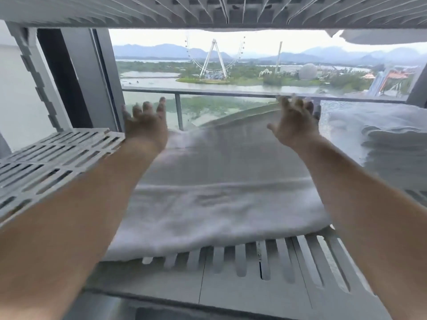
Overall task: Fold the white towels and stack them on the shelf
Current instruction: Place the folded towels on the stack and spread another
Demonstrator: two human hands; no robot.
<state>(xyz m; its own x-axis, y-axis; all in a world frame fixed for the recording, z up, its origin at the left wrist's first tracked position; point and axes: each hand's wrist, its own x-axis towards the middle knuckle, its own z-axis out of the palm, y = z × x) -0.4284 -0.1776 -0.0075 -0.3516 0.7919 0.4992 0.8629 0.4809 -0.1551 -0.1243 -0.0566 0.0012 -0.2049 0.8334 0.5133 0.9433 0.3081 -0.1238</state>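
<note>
Two bare forearms reach forward into a grey slatted shelf (254, 269), seen from the person's own head. The left hand (145, 125) is wide open, fingers spread and pointing away, palm down at the far left corner of a folded white towel (219, 181). It grasps nothing. The right hand (294, 122) is also open with splayed fingers, near the towel's far right edge, and it holds nothing either. Motion blur makes it hard to tell whether either palm actually touches the cloth. The towel lies flat on the shelf between the two arms, a soft fold line running across its middle and its near edge rounded and thick. Just to its right sits a stack of folded white towels (392, 146) on the same shelf. Another slatted shelf (208, 10) hangs close overhead. Beyond the hands, a balcony rail (208, 91) and a distant Ferris wheel (213, 58) show through glass.
</note>
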